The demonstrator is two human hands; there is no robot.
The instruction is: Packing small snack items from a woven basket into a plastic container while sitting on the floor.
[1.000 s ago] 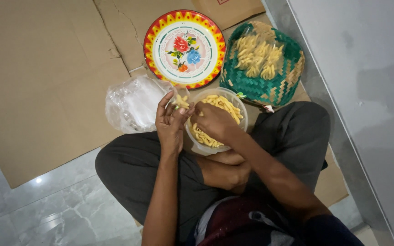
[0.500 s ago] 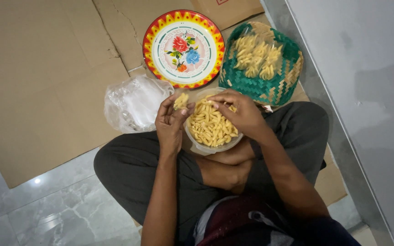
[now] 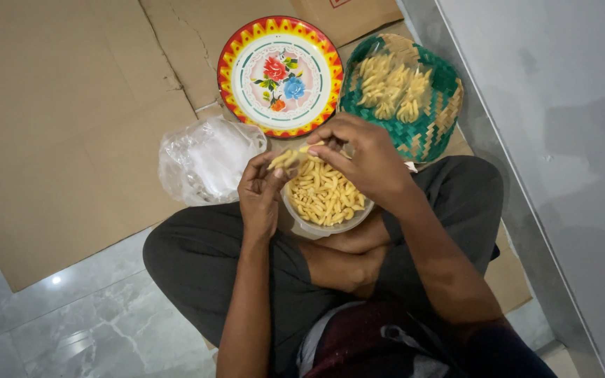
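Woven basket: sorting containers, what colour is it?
Green with tan strips, the woven basket, head view.

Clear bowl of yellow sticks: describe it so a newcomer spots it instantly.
On the brown cardboard, find the seated person's lap. The clear bowl sits there between left hand and right hand. Unlike the flowered plate and green woven basket, it is transparent.

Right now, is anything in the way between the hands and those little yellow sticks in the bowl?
Nothing visible. The left hand already pinches a few yellow sticks at the open bowl rim, and the right hand hangs directly above them.
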